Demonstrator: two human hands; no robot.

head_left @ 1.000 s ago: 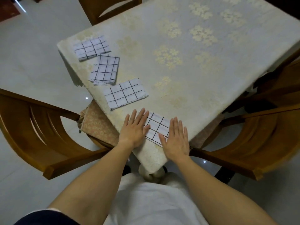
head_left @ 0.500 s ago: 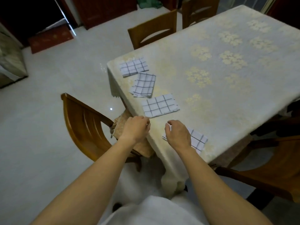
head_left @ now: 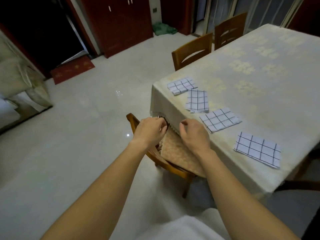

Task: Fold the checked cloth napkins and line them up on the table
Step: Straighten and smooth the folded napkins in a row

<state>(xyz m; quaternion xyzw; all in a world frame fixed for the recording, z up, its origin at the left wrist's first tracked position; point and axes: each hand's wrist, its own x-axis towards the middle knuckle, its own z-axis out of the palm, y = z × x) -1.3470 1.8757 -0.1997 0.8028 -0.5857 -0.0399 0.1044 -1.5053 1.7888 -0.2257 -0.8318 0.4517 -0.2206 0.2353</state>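
Several folded white napkins with dark checks lie in a row along the left edge of the table: the farthest napkin, a second, a third and the nearest. Both hands hover off the table, over a chair seat beside its edge. My left hand has its fingers curled, and a small white tip shows at the fingertips; what it is stays unclear. My right hand is loosely curled, palm down, with nothing visible in it.
A wooden chair with a beige patterned cushion stands under my hands. Two more chairs stand at the table's far side. A pale tablecloth hangs over the table's edge. Tiled floor spreads to the left, with a sofa at the far left.
Both hands have left the nearest napkin and moved left off the table to above the chair. The view has swung left and up.
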